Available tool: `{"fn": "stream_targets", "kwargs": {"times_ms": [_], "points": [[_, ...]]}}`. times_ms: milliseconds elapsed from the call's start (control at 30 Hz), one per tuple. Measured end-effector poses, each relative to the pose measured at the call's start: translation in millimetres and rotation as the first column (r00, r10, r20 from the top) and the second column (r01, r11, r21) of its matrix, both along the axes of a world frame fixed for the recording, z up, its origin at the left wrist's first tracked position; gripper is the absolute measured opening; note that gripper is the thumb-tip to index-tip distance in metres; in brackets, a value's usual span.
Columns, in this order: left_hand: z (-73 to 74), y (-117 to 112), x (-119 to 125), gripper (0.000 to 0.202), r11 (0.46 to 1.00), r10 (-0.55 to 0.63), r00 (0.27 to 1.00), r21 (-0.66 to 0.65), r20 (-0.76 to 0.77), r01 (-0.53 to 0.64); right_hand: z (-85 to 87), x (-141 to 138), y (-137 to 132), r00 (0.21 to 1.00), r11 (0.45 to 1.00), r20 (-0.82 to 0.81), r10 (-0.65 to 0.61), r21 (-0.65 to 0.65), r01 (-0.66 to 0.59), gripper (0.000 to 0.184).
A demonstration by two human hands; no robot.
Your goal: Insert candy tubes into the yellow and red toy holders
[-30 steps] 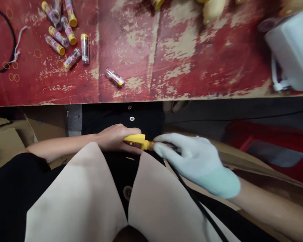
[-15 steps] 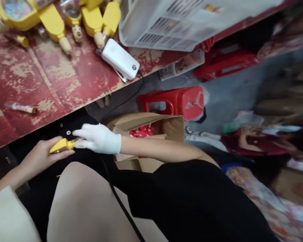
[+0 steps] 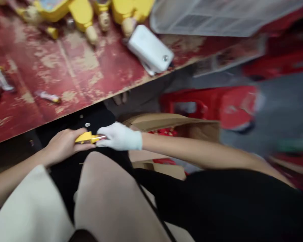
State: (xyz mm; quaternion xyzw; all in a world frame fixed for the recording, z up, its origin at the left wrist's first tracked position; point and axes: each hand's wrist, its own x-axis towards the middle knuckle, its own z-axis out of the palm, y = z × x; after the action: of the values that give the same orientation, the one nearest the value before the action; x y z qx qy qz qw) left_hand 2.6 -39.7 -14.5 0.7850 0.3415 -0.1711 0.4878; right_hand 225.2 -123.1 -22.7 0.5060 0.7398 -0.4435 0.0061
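My left hand (image 3: 64, 144) is bare and closed around a yellow plastic toy piece (image 3: 83, 137), above my lap. My right hand (image 3: 120, 137) wears a white glove, and its fingers pinch a slim transparent tube (image 3: 101, 137) at the toy piece's end. Blur hides how the tube and the piece join. Several more yellow toy pieces (image 3: 82, 15) lie at the far edge of the chipped red table (image 3: 65, 67), beside a white plastic device (image 3: 149, 48). A small candy-coloured tube (image 3: 48, 96) lies on the tabletop.
A white plastic crate (image 3: 212, 16) rests on the table's far right. Below its edge stand a cardboard box (image 3: 171, 122) holding red items and a red plastic stool (image 3: 212, 107). A black cord (image 3: 151, 205) runs down across my lap.
The view has swung, shifting the table, box and stool rightward. Both hands stay at the yellow piece, with the gloved fingers still at its end.
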Motion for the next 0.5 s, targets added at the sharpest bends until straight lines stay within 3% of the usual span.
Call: {"fn": "stream_targets", "kwargs": {"times_ms": [67, 167, 267, 367, 500], "points": [[-1.3, 3.0, 4.3, 0.041, 0.989, 0.063, 0.993, -0.137, 0.096, -0.050, -1.6, 8.8, 4.5, 0.999, 0.985, 0.009, 0.044, 0.167, -0.044, 0.037], [-6.9, 12.0, 3.7, 0.042, 0.947, 0.170, 0.964, -0.304, 0.206, -0.102, -8.5, 19.8, 15.0, 0.995, 0.935, -0.025, 0.095, 0.345, -0.081, 0.058], [-5.1, 10.5, -0.6, 0.039, 0.919, 0.242, 0.945, -0.363, 0.218, -0.152, -8.6, 19.3, 17.1, 0.988, 0.945, -0.059, 0.141, 0.304, -0.117, 0.069], [-0.1, -1.1, -4.0, 0.038, 0.890, 0.279, 0.937, -0.423, 0.208, -0.171, -1.9, 11.0, 9.4, 0.990, 0.963, -0.062, 0.126, 0.246, -0.107, 0.067], [0.1, -12.8, -6.8, 0.042, 0.834, 0.399, 0.888, -0.492, 0.230, -0.247, 4.2, 3.0, 0.9, 0.998, 0.987, -0.064, -0.009, 0.158, 0.019, 0.058]]}}
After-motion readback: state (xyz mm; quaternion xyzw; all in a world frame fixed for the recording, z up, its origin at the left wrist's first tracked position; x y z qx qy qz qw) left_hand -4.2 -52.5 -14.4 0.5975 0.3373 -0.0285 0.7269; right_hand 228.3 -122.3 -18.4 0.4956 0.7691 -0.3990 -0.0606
